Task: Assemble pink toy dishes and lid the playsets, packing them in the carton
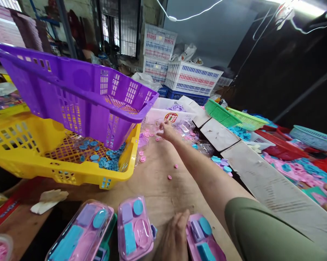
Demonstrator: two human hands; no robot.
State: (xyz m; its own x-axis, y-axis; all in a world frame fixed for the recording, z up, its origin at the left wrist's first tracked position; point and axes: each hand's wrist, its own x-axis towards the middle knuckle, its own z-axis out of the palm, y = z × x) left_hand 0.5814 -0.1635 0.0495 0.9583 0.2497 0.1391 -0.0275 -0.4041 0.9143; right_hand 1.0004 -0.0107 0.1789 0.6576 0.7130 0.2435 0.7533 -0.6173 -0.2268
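Low in the frame, just right of centre, sits a pink tray (pixel 215 244) of blue and purple pieces (pixel 205 226), probably light, stiff and slick, best held by its long side rims; its long axis runs up the frame, upper end leaning left. Fingers together, the left hand (pixel 176 235) lies against its left edge, grip unclear. At upper centre, the right hand (pixel 166 131), fingers curled, reaches near loose pink pieces (pixel 143 158); I cannot tell whether it holds any.

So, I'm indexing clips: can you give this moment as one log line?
right hand: outstretched near white bin | left hand: beside rightmost pink tray | purple basket: tilted on yellow basket
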